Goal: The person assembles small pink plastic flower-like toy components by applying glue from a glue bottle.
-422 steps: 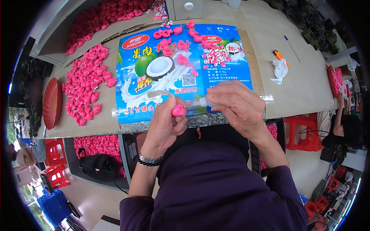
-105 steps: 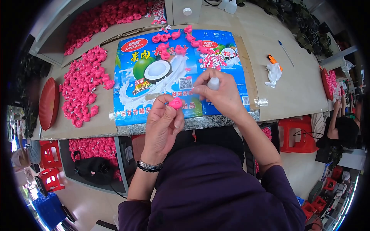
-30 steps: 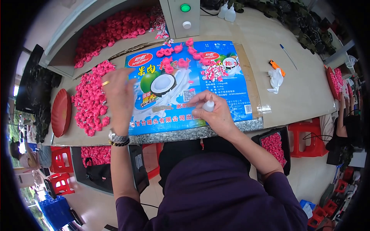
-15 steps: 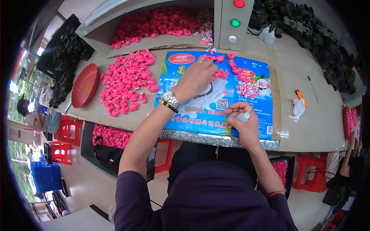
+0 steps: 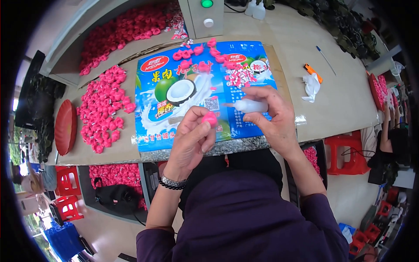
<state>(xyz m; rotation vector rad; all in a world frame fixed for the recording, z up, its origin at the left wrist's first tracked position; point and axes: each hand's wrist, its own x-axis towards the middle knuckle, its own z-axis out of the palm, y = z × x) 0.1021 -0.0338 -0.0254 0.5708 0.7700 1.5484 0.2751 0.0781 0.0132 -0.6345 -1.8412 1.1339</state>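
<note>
Left hand (image 5: pixel 192 142) pinches a small pink piece (image 5: pixel 210 118) while the right hand (image 5: pixel 278 121) grips a whitish bottle (image 5: pixel 253 106) tipped sideways.

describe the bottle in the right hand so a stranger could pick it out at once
Find the big blue printed cardboard sheet on the table. Over its right part, the right hand holds a small whitish bottle. Unlike the two bottles standing farther back, it is held sideways, its thin nozzle pointing left.
</note>
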